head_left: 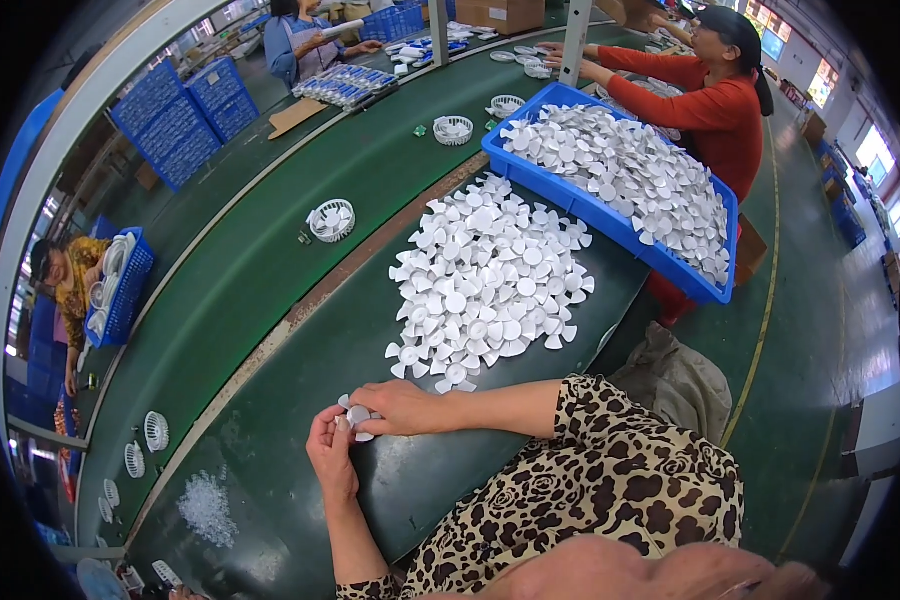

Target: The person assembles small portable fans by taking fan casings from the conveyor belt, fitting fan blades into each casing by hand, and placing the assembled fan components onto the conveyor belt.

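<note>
1. Head view: left hand (pixel 332 455) and right hand (pixel 408 408) pinch one white fan (pixel 358 413) between their fingertips over the worktop (pixel 270 430); each grip is closed around it.
2. Best steady it by its middle, pressing lightly, since the outer edges could bend.
3. Work just beside the fan pile (pixel 490 275) for short reaches, well apart from the clear bits (pixel 208 510).

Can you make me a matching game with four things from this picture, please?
1. Held fan blade
2. Big bin
3. Tiny clear bits
4. Round cages

A. Heaped with white pieces
B. Spread out along the green belt
C. Between the left hand and right hand
D. In a small heap

Right pairs: 1-C, 2-A, 3-D, 4-B
</note>
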A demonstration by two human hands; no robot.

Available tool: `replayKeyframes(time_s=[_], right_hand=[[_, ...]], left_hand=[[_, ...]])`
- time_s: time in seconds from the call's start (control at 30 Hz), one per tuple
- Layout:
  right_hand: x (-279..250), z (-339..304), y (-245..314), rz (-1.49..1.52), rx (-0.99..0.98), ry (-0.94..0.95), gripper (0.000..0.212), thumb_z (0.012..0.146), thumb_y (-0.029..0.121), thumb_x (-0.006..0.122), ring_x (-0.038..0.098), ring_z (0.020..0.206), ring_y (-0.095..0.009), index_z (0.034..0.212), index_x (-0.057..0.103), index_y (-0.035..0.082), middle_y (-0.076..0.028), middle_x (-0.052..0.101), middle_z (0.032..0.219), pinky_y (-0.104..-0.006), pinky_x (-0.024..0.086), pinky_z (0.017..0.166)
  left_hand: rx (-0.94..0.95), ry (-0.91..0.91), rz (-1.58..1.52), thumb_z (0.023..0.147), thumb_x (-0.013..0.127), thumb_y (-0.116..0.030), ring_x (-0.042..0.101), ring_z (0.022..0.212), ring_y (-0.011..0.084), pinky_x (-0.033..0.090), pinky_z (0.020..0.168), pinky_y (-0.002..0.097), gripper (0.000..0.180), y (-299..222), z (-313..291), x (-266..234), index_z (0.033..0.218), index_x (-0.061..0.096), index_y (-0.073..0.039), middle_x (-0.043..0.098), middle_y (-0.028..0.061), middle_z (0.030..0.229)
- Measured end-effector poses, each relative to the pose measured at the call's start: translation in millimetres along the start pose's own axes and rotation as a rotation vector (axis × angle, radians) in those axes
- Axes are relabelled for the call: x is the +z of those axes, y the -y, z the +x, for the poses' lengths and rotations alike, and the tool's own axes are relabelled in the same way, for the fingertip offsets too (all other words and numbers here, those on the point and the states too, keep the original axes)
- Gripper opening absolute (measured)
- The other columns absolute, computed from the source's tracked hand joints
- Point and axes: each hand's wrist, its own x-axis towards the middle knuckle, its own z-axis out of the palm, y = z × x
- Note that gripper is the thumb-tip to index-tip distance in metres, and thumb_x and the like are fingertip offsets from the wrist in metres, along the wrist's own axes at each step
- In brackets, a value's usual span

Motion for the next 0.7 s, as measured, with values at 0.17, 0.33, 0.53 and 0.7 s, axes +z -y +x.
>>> replayKeyframes(time_s=[0.17,0.33,0.53,0.7], right_hand=[[27.5,8.2,-18.8,0.102,0.059,-0.052,0.032,0.081,0.019,0.068,0.063,0.076,-0.020,0.107,0.057,0.005,-0.010,0.062,0.091,-0.0324,0.051,0.069],[15.3,10.3,-1.6,0.406,0.239,-0.028,0.028,0.083,0.006,0.067,0.059,0.073,-0.007,0.107,0.055,-0.003,-0.005,0.063,0.083,-0.0209,0.049,0.065],[32.8,4.6,-5.9,0.375,0.131,-0.007,0.028,0.080,0.007,0.070,0.051,0.059,-0.006,0.101,0.057,-0.004,-0.004,0.059,0.074,-0.0204,0.043,0.054],[23.0,2.9,-18.1,0.342,0.095,-0.032,0.028,0.078,0.006,0.071,0.052,0.058,-0.008,0.101,0.058,-0.003,-0.006,0.060,0.075,-0.0215,0.044,0.055]], left_hand=[[0.090,-0.065,0.017,0.092,0.058,-0.017,0.059,0.087,0.0111,0.048,0.075,0.0239,0.025,5.6,2.7,-18.9,0.111,0.059,-0.001,0.063,0.0040,0.098],[0.044,-0.246,-0.034,0.092,0.059,-0.016,0.060,0.073,0.0122,0.049,0.063,0.0238,0.022,-19.7,8.7,-17.1,0.107,0.057,-0.001,0.063,0.0079,0.090],[0.276,-0.378,0.730,0.086,0.062,-0.017,0.062,0.081,0.0166,0.050,0.071,0.0300,0.035,-64.9,39.2,-76.3,0.114,0.052,0.000,0.062,0.0078,0.098],[0.457,-0.844,1.321,0.079,0.065,-0.015,0.054,0.108,0.0383,0.045,0.091,0.0428,0.053,-80.7,124.0,-206.4,0.124,0.045,0.005,0.050,0.0248,0.119]])
